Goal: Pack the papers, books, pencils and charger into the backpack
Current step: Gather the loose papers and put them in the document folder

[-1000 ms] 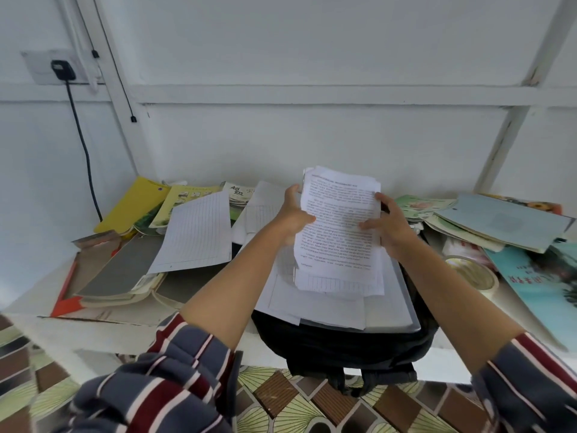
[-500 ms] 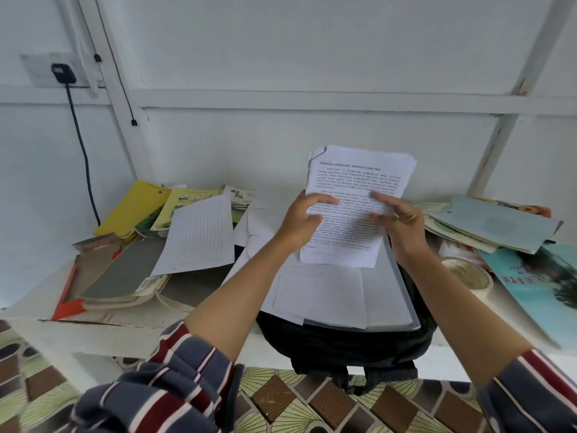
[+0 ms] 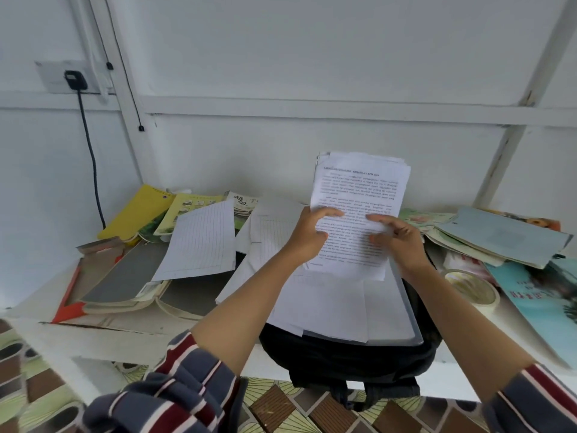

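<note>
I hold a stack of printed white papers [image 3: 359, 189] upright above the black backpack [image 3: 346, 360]. My left hand [image 3: 307, 234] grips the stack's left edge, thumb across the text. My right hand [image 3: 396, 235] holds its lower right part, fingers curled on the front sheet. More loose white sheets [image 3: 340, 307] lie on a grey folder on top of the backpack. A black charger [image 3: 75, 79] sits plugged into the wall socket at upper left, its cable hanging down. Books [image 3: 175, 210] lie on the white table at left. No pencils are visible.
A lined sheet [image 3: 199, 242] rests on a grey notebook [image 3: 125, 276] at left. Books and folders [image 3: 502, 235] pile at right, beside a tape roll [image 3: 471, 289] and a teal book [image 3: 543, 304]. The table's front edge [image 3: 125, 342] runs below, with patterned floor underneath.
The paper stack has risen from just over the backpack to upright in front of the wall. Both hands slid down toward its lower half.
</note>
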`<action>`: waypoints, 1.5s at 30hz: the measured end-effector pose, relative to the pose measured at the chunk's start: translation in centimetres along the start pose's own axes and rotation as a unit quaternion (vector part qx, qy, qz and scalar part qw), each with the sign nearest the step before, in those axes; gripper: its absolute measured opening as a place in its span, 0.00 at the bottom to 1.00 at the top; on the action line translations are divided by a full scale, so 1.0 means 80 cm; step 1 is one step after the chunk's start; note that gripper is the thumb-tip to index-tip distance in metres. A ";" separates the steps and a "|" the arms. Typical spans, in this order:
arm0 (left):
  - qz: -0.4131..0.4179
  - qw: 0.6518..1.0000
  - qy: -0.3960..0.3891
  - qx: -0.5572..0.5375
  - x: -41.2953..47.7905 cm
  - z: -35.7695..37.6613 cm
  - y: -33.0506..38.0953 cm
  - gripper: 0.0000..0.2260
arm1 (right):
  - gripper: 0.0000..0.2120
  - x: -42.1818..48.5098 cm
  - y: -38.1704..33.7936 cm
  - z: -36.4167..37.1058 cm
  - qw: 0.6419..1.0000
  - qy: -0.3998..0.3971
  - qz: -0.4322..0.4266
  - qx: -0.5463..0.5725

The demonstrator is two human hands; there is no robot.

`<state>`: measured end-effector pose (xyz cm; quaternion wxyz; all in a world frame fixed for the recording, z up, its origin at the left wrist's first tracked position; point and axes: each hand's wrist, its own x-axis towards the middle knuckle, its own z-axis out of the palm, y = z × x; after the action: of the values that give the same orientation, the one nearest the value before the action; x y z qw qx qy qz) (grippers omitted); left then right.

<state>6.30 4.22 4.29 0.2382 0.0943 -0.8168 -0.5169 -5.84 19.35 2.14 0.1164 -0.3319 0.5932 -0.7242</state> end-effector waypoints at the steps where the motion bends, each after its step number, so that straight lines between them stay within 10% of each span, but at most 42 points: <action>1: -0.007 1.000 -0.003 -0.003 0.006 -0.005 0.011 0.23 | 0.23 0.007 -0.008 0.001 1.000 0.011 0.011 0.012; 9: -0.196 0.977 0.005 0.081 0.018 -0.080 -0.005 0.25 | 0.20 0.052 -0.006 0.065 0.967 -0.104 0.210 -0.102; 22: -0.287 0.927 0.002 0.241 0.008 -0.080 -0.091 0.27 | 0.24 0.057 0.063 0.128 0.911 -0.145 0.235 -0.306; 34: -0.221 0.926 0.091 0.292 0.012 -0.080 -0.070 0.20 | 0.26 0.055 0.040 0.128 0.953 -0.075 0.289 -0.042; 45: -0.165 0.982 0.093 0.020 0.003 -0.080 -0.002 0.27 | 0.21 0.049 -0.017 0.091 0.959 -0.083 0.272 0.012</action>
<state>9.16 -1.06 6.46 0.2227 0.2799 -0.7745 -0.5217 -3.96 11.85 5.33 0.3619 -0.2155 0.6406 -0.6420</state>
